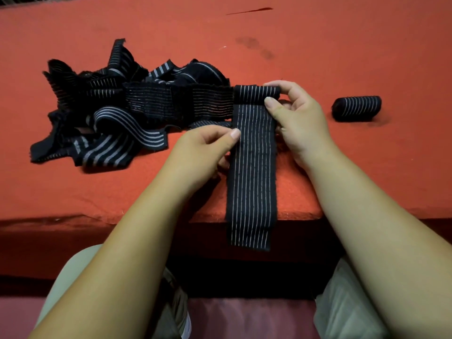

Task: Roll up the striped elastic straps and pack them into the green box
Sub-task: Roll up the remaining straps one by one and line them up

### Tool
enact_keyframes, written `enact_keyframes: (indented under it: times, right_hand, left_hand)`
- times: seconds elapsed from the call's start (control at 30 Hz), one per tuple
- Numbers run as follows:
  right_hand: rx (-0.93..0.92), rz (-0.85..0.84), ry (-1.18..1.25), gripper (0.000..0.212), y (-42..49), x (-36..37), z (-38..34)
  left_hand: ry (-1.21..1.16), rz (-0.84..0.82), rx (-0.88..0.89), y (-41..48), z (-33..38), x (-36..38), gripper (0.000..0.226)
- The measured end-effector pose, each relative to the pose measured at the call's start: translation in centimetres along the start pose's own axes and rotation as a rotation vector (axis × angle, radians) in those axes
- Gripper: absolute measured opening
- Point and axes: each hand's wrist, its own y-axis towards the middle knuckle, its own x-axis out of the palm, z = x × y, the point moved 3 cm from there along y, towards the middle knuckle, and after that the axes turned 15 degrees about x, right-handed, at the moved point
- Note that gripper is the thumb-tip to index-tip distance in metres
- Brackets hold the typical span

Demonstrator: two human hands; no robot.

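A: Red felt covers the table (342, 57). How far along is the job?
B: Early, I judge. One finished roll (355, 108) lies at the right of the frame, well apart from everything else. A second strap (252, 179) is partly wound at centre, and its long tail hangs over the near table edge.
A: And the hands?
B: Right hand (298, 118) has thumb and fingers curled round the wound end of that strap. Left hand (208, 148) pinches the strap's left edge just below the wound part.
A: What's left?
B: The tangled pile (117, 113) at left centre is all loose. There are several straps, overlapping, so I cannot count them.
A: The green box?
B: Not in view, so nothing looks packed yet.
A: Tally?
B: One roll done, one strap in hand, one pile, two hands.
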Motion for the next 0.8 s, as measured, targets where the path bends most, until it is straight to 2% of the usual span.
enact_keyframes:
  times: [0.17,0.3,0.47,0.6,0.8]
  right_hand:
    - [0.001,-0.081,0.032,0.026,0.2,0.1,0.2]
    - [0.013,-0.109,0.046,0.028,0.1,0.0,0.2]
    - [0.023,-0.152,0.108,0.032,0.5,-0.2,0.5]
    - [-0.006,-0.164,0.044,0.037,0.3,0.2,0.6]
    - [0.076,-0.182,0.098,0.032,0.4,0.5,1.1]
  left_hand:
    - [-0.310,0.065,0.011,2.8,-0.4,0.7,0.023]
    - [-0.451,0.080,0.028,4.3,-0.4,1.1,0.027]
    - [-0.490,0.068,0.049,5.2,-0.7,1.6,0.029]
    - [-0.466,0.107,0.092,5.8,-1.0,1.6,0.026]
    - [-0.465,0.172,0.143,5.8,-1.4,1.3,0.022]
